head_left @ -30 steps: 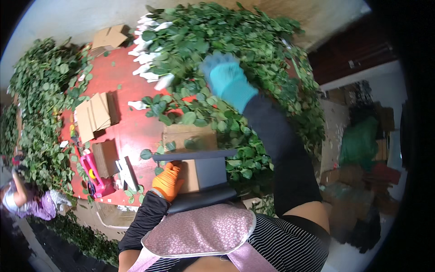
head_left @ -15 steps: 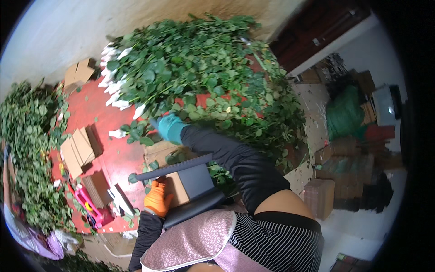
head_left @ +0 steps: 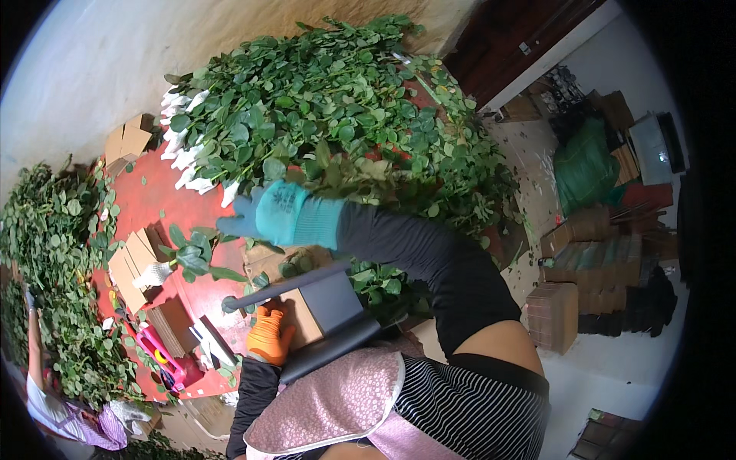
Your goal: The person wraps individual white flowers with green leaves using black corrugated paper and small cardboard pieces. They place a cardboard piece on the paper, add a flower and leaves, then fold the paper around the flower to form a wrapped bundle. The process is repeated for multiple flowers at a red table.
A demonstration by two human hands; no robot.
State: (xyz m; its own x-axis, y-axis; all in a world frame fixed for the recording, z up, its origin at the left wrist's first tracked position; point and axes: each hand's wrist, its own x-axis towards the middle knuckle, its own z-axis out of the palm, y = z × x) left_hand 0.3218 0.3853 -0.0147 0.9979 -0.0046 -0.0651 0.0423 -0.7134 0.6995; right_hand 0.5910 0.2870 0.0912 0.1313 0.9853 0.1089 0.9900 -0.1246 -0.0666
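Note:
My right hand [head_left: 268, 216], in a teal and blue glove, reaches out over the middle of the red table [head_left: 184, 218]. Its fingers are closed on a leafy flower stem [head_left: 193, 257], whose head wears a white net sleeve [head_left: 153, 274] and points left; the grip itself is partly hidden by leaves. In an orange glove, my left hand [head_left: 268, 336] lies against the left edge of a brown cardboard sheet [head_left: 300, 316], thumb apart from the fingers. The cardboard lies on a dark grey stand [head_left: 331, 300] with a black padded bar [head_left: 295, 285] across its far side.
A big heap of leafy stems [head_left: 330, 100] with white-sleeved heads covers the far table. Folded cardboard pieces [head_left: 136, 257] and a pink tape dispenser [head_left: 165, 360] are at left. A co-worker's arm [head_left: 35, 345] reaches into more foliage [head_left: 46, 215]. Stacked cartons [head_left: 552, 314] stand at right.
My right hand has lifted the white-sleeved flower stem and brought it left and nearer, over the folded cardboard. My left hand stays at the cardboard sheet. The co-worker's arm shows more now.

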